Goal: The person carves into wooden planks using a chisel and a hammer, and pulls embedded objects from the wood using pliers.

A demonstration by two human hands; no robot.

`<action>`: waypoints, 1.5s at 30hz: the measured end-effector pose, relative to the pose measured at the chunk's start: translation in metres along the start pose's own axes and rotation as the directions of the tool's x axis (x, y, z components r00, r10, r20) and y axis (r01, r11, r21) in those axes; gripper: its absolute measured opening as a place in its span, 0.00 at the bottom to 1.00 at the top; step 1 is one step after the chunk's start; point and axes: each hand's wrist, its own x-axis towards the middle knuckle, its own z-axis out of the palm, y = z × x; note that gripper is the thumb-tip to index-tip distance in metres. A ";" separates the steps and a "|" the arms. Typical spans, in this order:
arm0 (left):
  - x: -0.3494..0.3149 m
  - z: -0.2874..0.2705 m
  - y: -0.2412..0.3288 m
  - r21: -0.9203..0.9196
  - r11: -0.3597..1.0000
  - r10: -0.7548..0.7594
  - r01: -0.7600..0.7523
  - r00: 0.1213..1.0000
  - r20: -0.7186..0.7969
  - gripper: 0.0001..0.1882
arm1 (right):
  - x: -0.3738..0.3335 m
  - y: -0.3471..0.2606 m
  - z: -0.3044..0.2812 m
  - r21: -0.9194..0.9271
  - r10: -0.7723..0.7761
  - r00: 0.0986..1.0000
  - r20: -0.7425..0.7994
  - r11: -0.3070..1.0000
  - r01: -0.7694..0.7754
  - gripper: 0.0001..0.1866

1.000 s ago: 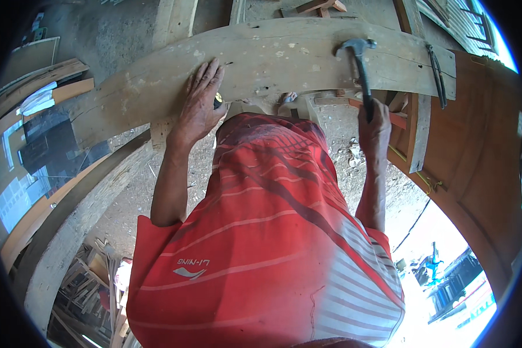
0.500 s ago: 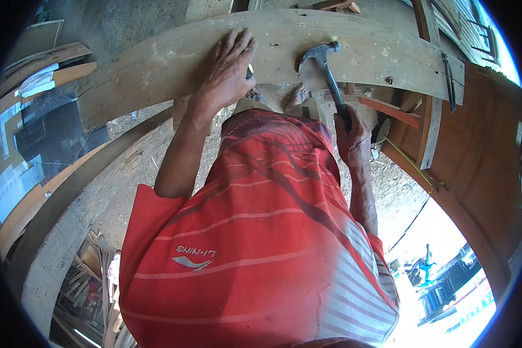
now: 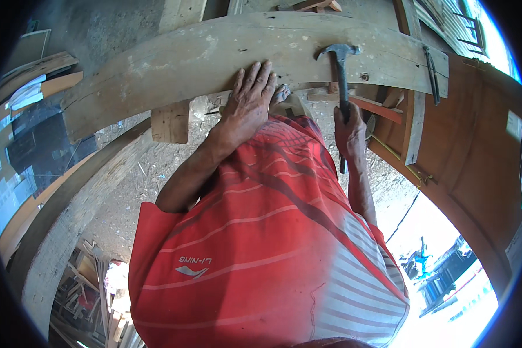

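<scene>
A long, weathered wooden board [image 3: 174, 64] lies crosswise in front of me. My left hand [image 3: 249, 101] rests on its near edge, fingers stretched forward on the surface and the palm hidden from view. In my right hand [image 3: 350, 133] is a claw hammer [image 3: 343, 75], gripped by its dark handle, whose end sticks out below the fist. The metal head is over the right part of the board; whether it touches the wood I cannot tell.
Two thin dark rods [image 3: 431, 75] lie across the board's right end. A brown wooden panel [image 3: 458, 127] curves along the right side. At left are a thick timber beam [image 3: 69, 214] and a dark sheet [image 3: 37, 136]. Scrap wood [image 3: 93, 290] is heaped at lower left.
My left hand has slid right and back toward the board's near edge; a small dark and yellow thing beside it is no longer visible. The hammer has swung to point straight forward, its head farther right.
</scene>
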 end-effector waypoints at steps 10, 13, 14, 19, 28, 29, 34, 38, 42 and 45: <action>0.007 -0.013 0.022 -0.164 0.986 -0.029 0.032 0.999 0.019 0.43 | 0.053 0.092 -0.052 0.082 0.106 0.978 -0.179 0.992 -0.092 0.20; 0.006 -0.012 0.028 -0.146 0.985 -0.085 0.090 0.996 0.041 0.45 | 0.066 0.088 -0.069 0.138 0.151 0.975 -0.165 0.982 -0.129 0.18; 0.007 -0.011 0.031 -0.139 0.986 -0.090 0.096 0.995 0.046 0.45 | 0.068 0.088 -0.071 0.129 0.134 0.974 -0.182 0.985 -0.111 0.17; 0.008 0.006 0.037 -0.178 0.976 -0.149 0.128 0.983 -0.110 0.43 | 0.063 0.065 -0.064 0.043 -0.140 0.987 -0.074 0.989 0.143 0.15; -0.022 0.001 0.044 -0.183 0.969 -0.179 0.165 0.982 -0.064 0.36 | 0.045 0.043 -0.063 0.097 -0.232 0.955 0.187 0.971 0.217 0.19; -0.026 0.002 0.045 -0.244 0.955 -0.198 0.171 0.976 -0.090 0.32 | 0.045 0.043 -0.064 0.099 -0.252 0.951 0.179 0.966 0.238 0.20; -0.046 0.007 0.049 -0.492 0.829 -0.348 0.266 0.934 -0.081 0.25 | 0.030 0.032 -0.050 0.052 -0.450 0.861 0.237 0.891 0.452 0.22; -0.064 0.015 0.037 -0.485 0.829 -0.335 0.279 0.942 -0.031 0.23 | 0.010 0.010 -0.027 0.107 -0.473 0.818 0.327 0.879 0.465 0.22; -0.110 0.007 0.014 -0.476 0.779 -0.448 0.408 0.894 0.034 0.21 | -0.004 -0.005 -0.009 0.088 -0.488 0.849 0.202 0.873 0.480 0.22; -0.139 0.008 -0.009 -0.481 0.758 -0.498 0.440 0.867 0.008 0.21 | -0.019 -0.023 0.006 0.070 -0.433 0.874 0.222 0.901 0.429 0.21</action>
